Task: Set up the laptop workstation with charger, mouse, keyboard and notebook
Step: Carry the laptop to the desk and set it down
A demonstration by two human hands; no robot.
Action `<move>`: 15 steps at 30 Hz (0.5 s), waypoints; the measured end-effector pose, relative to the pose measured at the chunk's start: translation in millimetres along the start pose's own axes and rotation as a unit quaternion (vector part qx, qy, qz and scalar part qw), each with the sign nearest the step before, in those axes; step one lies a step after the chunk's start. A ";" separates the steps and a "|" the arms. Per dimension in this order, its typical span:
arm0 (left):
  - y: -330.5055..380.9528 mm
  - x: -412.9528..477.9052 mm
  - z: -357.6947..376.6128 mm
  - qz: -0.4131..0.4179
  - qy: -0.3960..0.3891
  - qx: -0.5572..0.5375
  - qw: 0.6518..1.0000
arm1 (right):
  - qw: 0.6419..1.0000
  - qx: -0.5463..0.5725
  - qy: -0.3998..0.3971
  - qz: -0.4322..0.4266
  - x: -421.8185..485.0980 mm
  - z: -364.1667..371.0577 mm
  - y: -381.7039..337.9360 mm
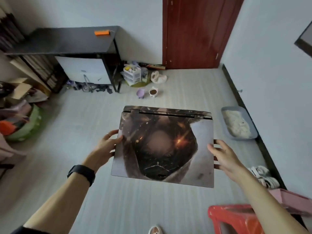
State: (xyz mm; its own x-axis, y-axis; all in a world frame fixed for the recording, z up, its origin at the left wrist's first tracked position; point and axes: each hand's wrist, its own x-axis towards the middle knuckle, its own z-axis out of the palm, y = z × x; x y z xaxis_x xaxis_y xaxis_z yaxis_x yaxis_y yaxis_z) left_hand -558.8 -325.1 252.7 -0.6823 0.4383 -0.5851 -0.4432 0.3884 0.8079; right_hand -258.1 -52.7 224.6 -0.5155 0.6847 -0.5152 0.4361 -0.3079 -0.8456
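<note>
A closed laptop [164, 146] with a dark printed picture on its lid is held flat in the air above the floor, hinge side away from me. My left hand [108, 143] grips its left edge, thumb on the lid and fingers underneath. My right hand [222, 155] grips the right edge the same way. A black band sits on my left wrist. A dark desk [67, 40] stands at the far left against the wall, with an orange block [101, 32] on top. No charger, mouse, keyboard or notebook is recognisable in view.
A red door [199, 31] is straight ahead. Small drawers [132, 73] and pet bowls [147, 92] sit on the floor past the laptop. A grey litter tray [238, 123] lies at the right wall. A red stool [234, 218] is near right; clutter and a green cushion [27, 125] at left.
</note>
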 end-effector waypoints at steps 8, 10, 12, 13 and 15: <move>80.3 45.8 -96.9 0.047 0.073 -0.073 0.994 | 0.995 -0.033 -0.068 -0.065 81.8 111.3 -121.2; 99.2 60.7 -115.6 0.053 0.084 -0.089 0.991 | 0.992 -0.039 -0.087 -0.081 105.0 134.8 -149.7; 118.5 76.8 -133.4 0.060 0.102 -0.102 0.988 | 0.988 -0.049 -0.109 -0.096 133.1 158.3 -177.4; 128.6 85.8 -142.3 0.065 0.111 -0.109 0.986 | 0.985 -0.054 -0.124 -0.106 149.8 171.2 -192.1; 147.4 104.3 -157.6 0.078 0.131 -0.119 0.981 | 0.979 -0.062 -0.151 -0.122 179.8 196.7 -219.4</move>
State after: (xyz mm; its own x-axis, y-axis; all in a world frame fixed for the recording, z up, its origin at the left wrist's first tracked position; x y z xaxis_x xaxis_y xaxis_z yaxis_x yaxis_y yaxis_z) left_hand -786.9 -349.9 322.0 -0.8647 0.2424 -0.4399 -0.4233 0.1199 0.8980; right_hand -591.5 8.0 290.1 -0.8020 0.4956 -0.3334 0.3495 -0.0634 -0.9348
